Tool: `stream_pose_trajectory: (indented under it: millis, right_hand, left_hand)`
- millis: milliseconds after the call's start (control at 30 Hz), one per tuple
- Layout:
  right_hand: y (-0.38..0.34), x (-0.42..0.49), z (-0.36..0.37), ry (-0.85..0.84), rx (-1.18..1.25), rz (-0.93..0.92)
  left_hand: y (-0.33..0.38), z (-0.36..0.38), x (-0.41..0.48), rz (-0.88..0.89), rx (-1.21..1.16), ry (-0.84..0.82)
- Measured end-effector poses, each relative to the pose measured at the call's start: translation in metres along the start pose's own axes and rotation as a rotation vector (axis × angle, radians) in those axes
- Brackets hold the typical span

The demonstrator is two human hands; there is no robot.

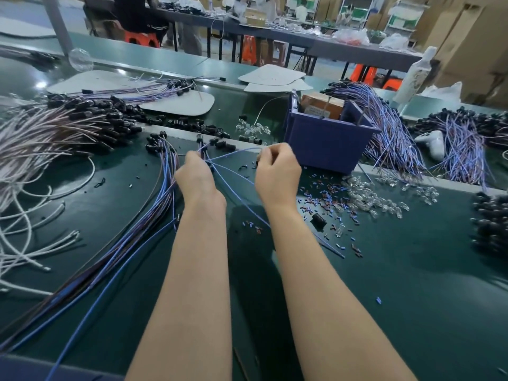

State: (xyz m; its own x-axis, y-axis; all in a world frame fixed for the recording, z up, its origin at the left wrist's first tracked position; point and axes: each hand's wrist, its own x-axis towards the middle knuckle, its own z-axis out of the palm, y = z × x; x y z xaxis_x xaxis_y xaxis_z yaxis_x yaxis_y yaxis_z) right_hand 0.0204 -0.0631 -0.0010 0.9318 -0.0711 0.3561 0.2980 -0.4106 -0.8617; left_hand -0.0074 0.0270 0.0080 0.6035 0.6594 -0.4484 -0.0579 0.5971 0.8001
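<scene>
Green bench, thin blue wire, apparently pinched by left hand, right hand

— What did the hands do?
— The left hand and the right hand each pinched a blue wire above the green table.
— What was near them?
— A blue box stood just behind the right hand. Little clear bulbs lay beside it, and white wires lay far left.

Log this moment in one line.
left hand: pinches thin blue insulated wire | right hand: pinches same wire | surface: dark green worktable
</scene>
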Motion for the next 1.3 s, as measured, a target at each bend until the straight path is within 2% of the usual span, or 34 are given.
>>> stream_pose_trajectory:
  millis: [67, 133, 200, 300, 367, 433, 533, 600, 667, 767, 867, 933, 1000, 1133, 1200, 1300]
  right_hand:
    - [0.0, 0.008, -0.008, 0.069, 0.163, 0.109]
    - [0.001, 0.016, -0.019, 0.127, 0.375, 0.239]
    - [0.002, 0.022, -0.031, 0.139, 0.515, 0.284]
    - [0.003, 0.023, -0.047, 0.112, 0.581, 0.246]
    - [0.005, 0.022, -0.059, 0.092, 0.625, 0.231]
    - [0.007, 0.021, -0.074, 0.053, 0.668, 0.227]
    - [0.01, 0.016, -0.1, -0.075, 0.632, 0.22]
    - [0.013, 0.011, -0.116, -0.168, 0.511, 0.214]
    - [0.019, 0.006, -0.13, -0.232, 0.301, 0.166]
    - [0.027, 0.003, -0.15, -0.291, 0.044, 0.044]
    - [0.036, 0.002, -0.168, -0.348, 0.155, 0.055]
    - [0.041, 0.002, -0.176, -0.363, 0.268, 0.075]
    - [0.048, 0.004, -0.178, -0.273, 0.355, 0.068]
    - [0.065, 0.008, -0.185, 0.1, 0.718, 0.144]
    - [0.073, 0.011, -0.19, 0.276, 0.89, 0.235]
    - [0.079, 0.016, -0.194, 0.468, 1.03, 0.307]
  left_hand:
    - [0.0, 0.0, -0.001, 0.01, 0.023, -0.011]
    - [-0.002, 0.003, -0.002, -0.002, 0.107, -0.111]
    - [-0.006, 0.009, -0.006, 0.021, 0.258, -0.227]
    - [-0.017, 0.017, -0.01, 0.28, 0.583, -0.271]
    - [-0.023, 0.021, -0.014, 0.37, 0.678, -0.291]
    - [-0.026, 0.029, -0.02, 0.285, 0.65, -0.34]
    - [-0.033, 0.052, -0.041, 0.034, 0.443, -0.535]
    - [-0.038, 0.068, -0.058, -0.034, 0.322, -0.657]
    - [-0.043, 0.081, -0.074, -0.034, 0.19, -0.711]
    - [-0.054, 0.096, -0.094, 0.122, 0.189, -0.773]
    - [-0.063, 0.105, -0.111, 0.353, 0.283, -0.875]
    - [-0.067, 0.11, -0.119, 0.524, 0.433, -0.947]
    - [-0.072, 0.113, -0.125, 0.608, 0.556, -1.0]
    - [-0.091, 0.111, -0.121, 0.593, 0.813, -1.04]
    - [-0.102, 0.104, -0.111, 0.592, 0.925, -1.014]
    - [-0.112, 0.095, -0.096, 0.612, 0.963, -0.942]
